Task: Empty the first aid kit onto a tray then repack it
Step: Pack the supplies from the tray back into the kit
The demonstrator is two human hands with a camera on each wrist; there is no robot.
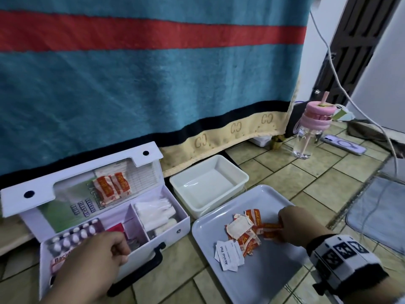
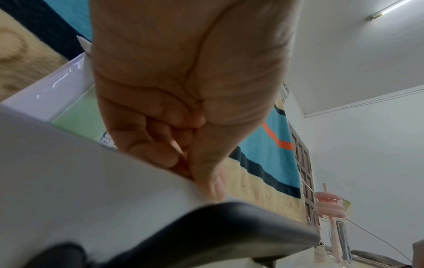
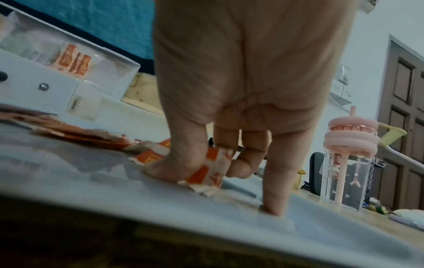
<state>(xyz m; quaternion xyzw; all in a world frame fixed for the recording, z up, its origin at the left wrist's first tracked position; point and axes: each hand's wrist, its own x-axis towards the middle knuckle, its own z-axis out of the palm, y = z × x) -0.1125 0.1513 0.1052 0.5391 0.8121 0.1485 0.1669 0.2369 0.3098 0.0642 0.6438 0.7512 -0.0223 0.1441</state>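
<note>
right hand [image 1: 291,224] pinches an orange sachet [image 1: 271,230]; left hand [image 1: 103,257] curled, holds nothing; "alcohol pad" packet [image 1: 229,254].

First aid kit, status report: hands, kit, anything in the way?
Left hand grips kit's front wall. Right hand pinches orange packets on tray. First aid kit open, partly full. Nothing blocking.

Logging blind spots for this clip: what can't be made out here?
- Head view: left hand covers the first aid kit front-left compartment.
- Left wrist view: its fingertips are behind the kit's front wall; grip unclear.
- Right wrist view: right hand pinches orange sachets; print blurred.
- Head view: tray cut off below.
</note>
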